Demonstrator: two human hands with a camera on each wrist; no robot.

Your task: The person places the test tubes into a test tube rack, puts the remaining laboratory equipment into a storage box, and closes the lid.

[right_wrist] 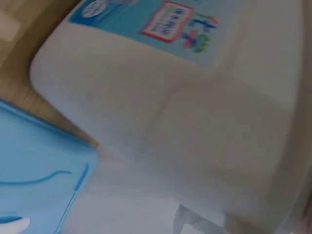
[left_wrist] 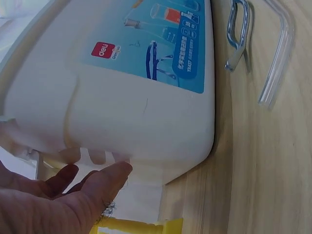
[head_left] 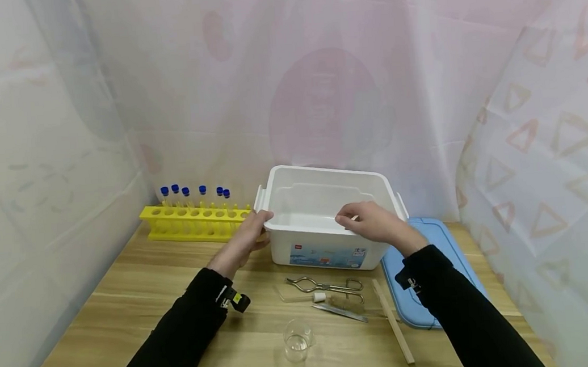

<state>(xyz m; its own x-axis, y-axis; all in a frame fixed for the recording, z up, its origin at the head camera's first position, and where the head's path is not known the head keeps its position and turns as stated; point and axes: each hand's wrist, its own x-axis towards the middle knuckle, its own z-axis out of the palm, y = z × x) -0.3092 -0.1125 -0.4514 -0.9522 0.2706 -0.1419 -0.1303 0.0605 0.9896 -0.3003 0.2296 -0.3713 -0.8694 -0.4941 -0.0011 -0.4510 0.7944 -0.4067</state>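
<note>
A white plastic storage box point(head_left: 280, 247) with a blue label stands at the back of the table, its top open. At its left front corner my left hand point(head_left: 243, 236) holds the rim, thumb on top and fingers against the outside; the left wrist view shows the fingers point(left_wrist: 109, 180) beside the box's end wall. My right hand point(head_left: 373, 221) hovers over the front rim with loosely curled fingers, and nothing shows between them. In the right wrist view the box wall point(right_wrist: 161, 117) fills most of the picture, and that hand is almost wholly out of frame.
Left of the box stands a yellow test tube rack point(head_left: 190, 234) with several blue-capped tubes. A blue lid point(head_left: 412, 306) lies at right. In front are crucible tongs point(head_left: 327, 287), a bent glass tube point(head_left: 294, 299), tweezers point(head_left: 339, 312), a brush point(head_left: 344, 302), a wooden strip point(head_left: 393, 321) and a glass beaker point(head_left: 297, 345).
</note>
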